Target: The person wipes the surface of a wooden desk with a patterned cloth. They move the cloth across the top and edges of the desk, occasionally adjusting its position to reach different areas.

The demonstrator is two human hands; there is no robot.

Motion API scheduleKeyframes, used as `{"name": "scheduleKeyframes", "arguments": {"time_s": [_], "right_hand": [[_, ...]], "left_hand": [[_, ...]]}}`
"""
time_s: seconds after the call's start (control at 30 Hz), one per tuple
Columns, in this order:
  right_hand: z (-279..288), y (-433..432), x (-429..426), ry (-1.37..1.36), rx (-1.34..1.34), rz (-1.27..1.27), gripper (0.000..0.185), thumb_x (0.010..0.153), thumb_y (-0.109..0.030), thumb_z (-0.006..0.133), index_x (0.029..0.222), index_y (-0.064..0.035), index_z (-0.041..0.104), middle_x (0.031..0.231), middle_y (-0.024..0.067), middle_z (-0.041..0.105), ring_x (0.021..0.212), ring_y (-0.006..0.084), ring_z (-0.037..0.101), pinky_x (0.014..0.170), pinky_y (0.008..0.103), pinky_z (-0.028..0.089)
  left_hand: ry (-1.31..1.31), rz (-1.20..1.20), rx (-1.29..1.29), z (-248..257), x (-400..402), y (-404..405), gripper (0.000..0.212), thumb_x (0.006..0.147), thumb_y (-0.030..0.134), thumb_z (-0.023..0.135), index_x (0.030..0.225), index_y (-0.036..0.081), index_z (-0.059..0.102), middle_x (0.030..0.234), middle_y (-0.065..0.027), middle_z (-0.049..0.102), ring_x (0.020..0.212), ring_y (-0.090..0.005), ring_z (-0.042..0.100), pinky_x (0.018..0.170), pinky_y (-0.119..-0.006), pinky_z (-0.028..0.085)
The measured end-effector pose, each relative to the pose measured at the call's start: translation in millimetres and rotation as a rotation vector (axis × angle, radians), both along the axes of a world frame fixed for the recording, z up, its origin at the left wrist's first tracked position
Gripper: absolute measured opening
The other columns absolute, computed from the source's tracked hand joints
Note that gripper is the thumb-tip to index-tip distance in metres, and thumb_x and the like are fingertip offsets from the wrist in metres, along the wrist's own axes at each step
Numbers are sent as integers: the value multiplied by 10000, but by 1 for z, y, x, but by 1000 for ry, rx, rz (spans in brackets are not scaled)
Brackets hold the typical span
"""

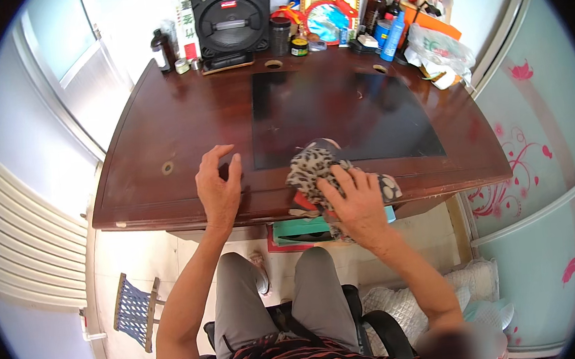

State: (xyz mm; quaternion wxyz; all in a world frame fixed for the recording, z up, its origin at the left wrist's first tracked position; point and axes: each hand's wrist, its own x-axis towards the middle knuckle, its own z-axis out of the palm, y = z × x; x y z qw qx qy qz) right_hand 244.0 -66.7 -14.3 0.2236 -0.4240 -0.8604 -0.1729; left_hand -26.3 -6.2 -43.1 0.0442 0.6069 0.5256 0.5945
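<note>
A dark reddish wooden desk (186,116) with a black inset panel (343,119) stretches before me. Near its front edge, right of centre, my right hand (357,199) grips a bunched cloth (312,170) with leopard-print, red and dark patches. Part of the cloth lies against the panel's lower edge, and some hangs over the desk's front edge. To the left, my left hand (219,185) is empty over the front of the desk, thumb and fingers apart. Whether it touches the wood I cannot tell.
Along the back stand a black speaker (232,22), a brown bottle (162,50), jars, a blue spray can (393,37) and a plastic bag (441,46). Below the desk's front are green folders (296,228). A folding stool (135,310) stands on the floor at left.
</note>
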Motion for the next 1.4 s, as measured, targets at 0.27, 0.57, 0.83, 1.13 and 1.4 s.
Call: {"name": "scheduleKeyframes", "arguments": {"time_s": [0.27, 0.57, 0.83, 1.13, 1.4], "right_hand": [[-18, 4, -120, 97, 117, 53, 357, 851, -191, 632, 1199, -116, 627, 1300, 132, 539, 1076, 328, 537, 914, 505, 437], [18, 4, -69, 219, -343, 298, 638, 652, -110, 853, 1238, -127, 601, 1398, 114, 500, 1269, 363, 475, 1039, 497, 394], [19, 0, -54, -15, -150, 367, 778, 585, -85, 839, 1317, -94, 575, 1466, 133, 462, 1388, 375, 388, 1132, 523, 336], [-1, 22, 69, 613, -276, 43, 550, 856, -158, 757, 1352, -35, 553, 1348, 128, 577, 1158, 261, 584, 984, 372, 465], [-57, 79, 152, 927, -78, -249, 258, 1039, -209, 566, 1057, 26, 671, 894, 87, 702, 663, 116, 597, 631, 276, 493]], "left_hand": [[-367, -124, -91, 2, 2, -1, 217, 975, 156, 610, 1124, 9, 670, 1093, -151, 683, 969, -258, 661, 845, -342, 509], [122, -100, -57, -5, -19, -68, 347, 915, 153, 660, 1250, 72, 622, 1227, -152, 623, 1163, -357, 580, 986, -432, 433], [380, -258, 80, 26, 18, -87, 772, 748, 421, 814, 1384, 102, 514, 1388, -160, 511, 1298, -354, 478, 1126, -513, 301], [857, -135, -146, 21, 65, -76, 1019, 624, 524, 873, 1434, 70, 454, 1374, -260, 485, 1339, -461, 412, 1175, -618, 188], [835, -187, -96, 13, 38, -78, 847, 607, 231, 898, 1356, 153, 510, 1350, -186, 504, 1345, -361, 428, 1139, -587, 253]]}}
